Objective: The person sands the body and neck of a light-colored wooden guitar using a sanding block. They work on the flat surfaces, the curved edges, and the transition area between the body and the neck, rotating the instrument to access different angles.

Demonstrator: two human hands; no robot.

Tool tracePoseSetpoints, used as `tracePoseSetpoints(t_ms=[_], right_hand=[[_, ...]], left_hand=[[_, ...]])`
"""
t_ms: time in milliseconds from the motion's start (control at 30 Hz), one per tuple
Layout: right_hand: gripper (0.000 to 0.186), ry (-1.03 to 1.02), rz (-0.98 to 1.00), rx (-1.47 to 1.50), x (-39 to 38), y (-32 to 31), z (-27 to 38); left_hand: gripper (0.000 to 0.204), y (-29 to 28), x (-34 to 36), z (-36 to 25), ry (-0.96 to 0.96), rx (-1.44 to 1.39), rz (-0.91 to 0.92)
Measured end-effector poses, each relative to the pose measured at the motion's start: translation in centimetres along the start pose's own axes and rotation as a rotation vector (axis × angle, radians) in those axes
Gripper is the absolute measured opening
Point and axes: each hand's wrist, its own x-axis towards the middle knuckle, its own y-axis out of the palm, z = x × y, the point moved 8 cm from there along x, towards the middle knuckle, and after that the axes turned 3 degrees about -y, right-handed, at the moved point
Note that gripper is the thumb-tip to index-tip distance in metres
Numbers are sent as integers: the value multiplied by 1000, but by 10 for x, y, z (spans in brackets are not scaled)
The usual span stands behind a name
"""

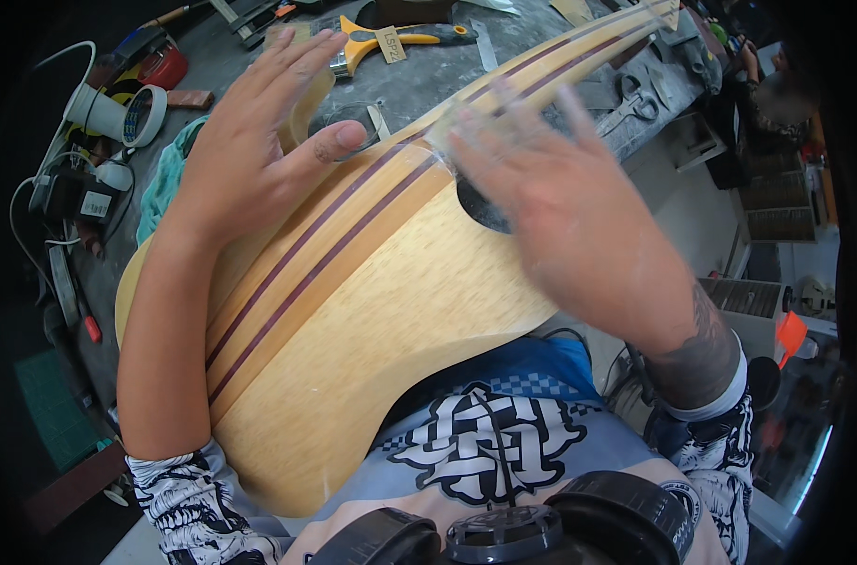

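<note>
Two dark purple stripes (327, 265) run lengthwise through a pale wooden guitar body (391, 311), which lies diagonally in front of the person, its near edge beside the shirt (499, 438) and its long neck reaching toward the upper right over the grey workbench (428, 80). The left hand (245, 141) is at the far side of the body, fingers straight and close together, thumb held well apart; I cannot tell whether it touches the wood. The right hand (551, 188) is blurred over the place where neck and body meet, beside a curved cutaway. A pale, thin piece (438, 138) shows at its fingertips; whether they pinch it or press it flat, I cannot tell.

Beyond the body lies a yellow-handled brush (353, 47) with a small tan tag (391, 44) on it. Scissors (635, 99) rest to the right of the neck. Farther left are a teal cloth (169, 179), a white roll (146, 115) and a black adapter (69, 195).
</note>
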Motion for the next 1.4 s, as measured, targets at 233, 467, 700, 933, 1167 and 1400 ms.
tracePoseSetpoints(t_ms=[233, 467, 700, 933, 1167, 1400], right_hand=[[64, 23, -5, -145, -7, -1, -13], [65, -194, -70, 106, 0, 8, -12], [63, -244, -68, -10, -6, 3, -39], [51, -187, 13, -63, -9, -7, -18], [63, -607, 250, 8, 4, -11, -33], [62, -749, 190, 26, 2, 0, -59]], left_hand=[[70, -1, -3, -5, 11, 9, 22], [70, 0, -6, -2, -11, 22, 30], [75, 0, -4, -4, 5, 41, 6], [75, -1, -5, -7, 40, 30, 18], [74, -2, -5, -9, 46, 28, 28], [75, -1, -4, -8, 37, -5, 60]])
